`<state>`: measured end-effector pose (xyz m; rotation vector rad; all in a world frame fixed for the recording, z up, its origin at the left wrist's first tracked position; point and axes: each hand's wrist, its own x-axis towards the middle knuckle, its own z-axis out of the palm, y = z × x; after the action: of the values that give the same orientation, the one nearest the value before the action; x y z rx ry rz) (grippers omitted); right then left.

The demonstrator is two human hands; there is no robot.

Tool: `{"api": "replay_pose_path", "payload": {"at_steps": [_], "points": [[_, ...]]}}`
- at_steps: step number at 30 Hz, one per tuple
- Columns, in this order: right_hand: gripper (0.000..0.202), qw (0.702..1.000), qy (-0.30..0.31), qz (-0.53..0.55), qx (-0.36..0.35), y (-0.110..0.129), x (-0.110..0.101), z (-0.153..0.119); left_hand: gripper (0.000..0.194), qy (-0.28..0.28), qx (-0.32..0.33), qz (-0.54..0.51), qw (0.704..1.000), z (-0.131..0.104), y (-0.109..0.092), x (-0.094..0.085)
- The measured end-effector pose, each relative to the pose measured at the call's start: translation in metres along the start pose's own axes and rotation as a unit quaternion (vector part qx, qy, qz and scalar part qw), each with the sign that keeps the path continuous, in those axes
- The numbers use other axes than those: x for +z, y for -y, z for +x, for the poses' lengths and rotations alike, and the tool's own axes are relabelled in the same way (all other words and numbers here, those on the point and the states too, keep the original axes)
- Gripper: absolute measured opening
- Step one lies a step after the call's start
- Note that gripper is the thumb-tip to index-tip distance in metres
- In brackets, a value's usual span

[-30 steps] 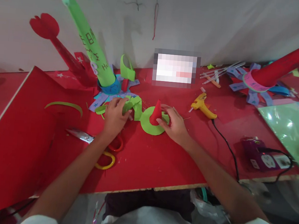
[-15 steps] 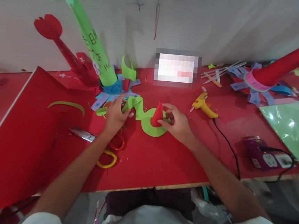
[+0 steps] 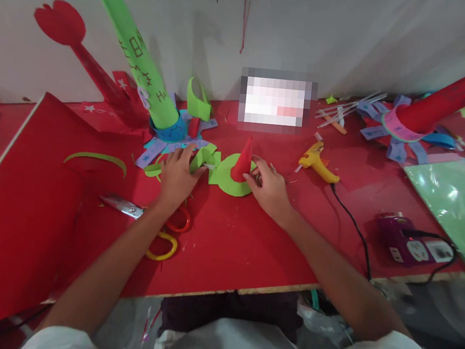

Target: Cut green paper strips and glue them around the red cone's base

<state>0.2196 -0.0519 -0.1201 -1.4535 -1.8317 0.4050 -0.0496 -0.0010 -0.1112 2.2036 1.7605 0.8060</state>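
A small paper hat stands upright on the table, a red paper cone (image 3: 242,164) on a flat green paper ring (image 3: 231,187). My right hand (image 3: 271,187) is closed at its right side, thumb and fingers at the ring's edge and the cone's base. To the left, my left hand (image 3: 179,174) lies with fingers stretched over cut green paper scraps (image 3: 205,158), its thumb beside a small white piece. Its fingertips partly cover the scraps. Scissors (image 3: 161,246) with yellow and orange handles lie partly beneath my left forearm.
A yellow glue gun (image 3: 318,163) lies right of the hat, its cord near a purple power box (image 3: 403,241). Upright green (image 3: 143,74) and red paper tubes (image 3: 446,101) stand behind. Red board (image 3: 22,199) rises at left; a green sheet (image 3: 450,199) lies at right.
The paper hat has shifted away from me and slightly left, together with my right hand. My left hand stays over the green scraps. The view has tilted slightly.
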Motion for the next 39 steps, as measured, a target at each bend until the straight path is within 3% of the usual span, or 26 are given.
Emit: {"api": "replay_pose_path", "payload": {"at_steps": [5,13,24,29,34,37,39], "points": [[0.042,0.999,0.0,0.027,0.018,0.003,-0.007,-0.003,0.061,-0.021,-0.027,0.006,0.999,-0.002,-0.004,-0.002],[0.036,0.998,0.042,0.039,0.007,0.008,-0.006,-0.007,0.044,-0.076,-0.004,-0.083,0.994,0.003,0.011,-0.001],[0.045,0.998,0.021,0.066,0.013,0.01,-0.016,-0.01,0.046,-0.105,0.018,-0.133,0.985,0.002,0.002,-0.002],[0.039,0.997,-0.028,0.075,0.013,0.017,-0.026,-0.013,0.043,-0.132,0.054,-0.123,0.982,0.0,-0.005,-0.008],[0.031,0.996,-0.056,0.073,-0.009,0.024,-0.034,-0.017,0.042,-0.124,0.092,-0.108,0.982,-0.006,-0.017,-0.015],[0.024,0.994,-0.04,0.099,-0.017,0.029,-0.034,-0.022,0.041,-0.113,0.13,-0.057,0.983,-0.013,-0.023,-0.017],[0.024,0.99,-0.007,0.143,-0.013,0.031,-0.031,-0.024,0.034,-0.104,0.202,-0.021,0.974,-0.019,-0.027,-0.017]]}}
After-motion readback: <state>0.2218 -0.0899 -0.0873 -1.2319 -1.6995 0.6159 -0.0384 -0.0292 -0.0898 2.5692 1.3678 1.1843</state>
